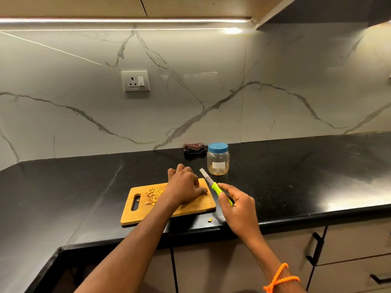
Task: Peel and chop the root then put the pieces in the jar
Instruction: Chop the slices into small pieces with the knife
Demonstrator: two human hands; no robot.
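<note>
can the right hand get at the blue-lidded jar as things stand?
Probably not to grasp: the right hand already holds the green-handled knife. The path to the clear plastic jar with the blue lid looks free; nothing stands between them on the black counter.

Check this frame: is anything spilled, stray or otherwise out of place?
Yes. One chopped piece lies off the cutting board, on the black counter near its front edge, apart from the pile of pieces on the board. The jar has its blue lid on, though the pile is not yet inside.
</note>
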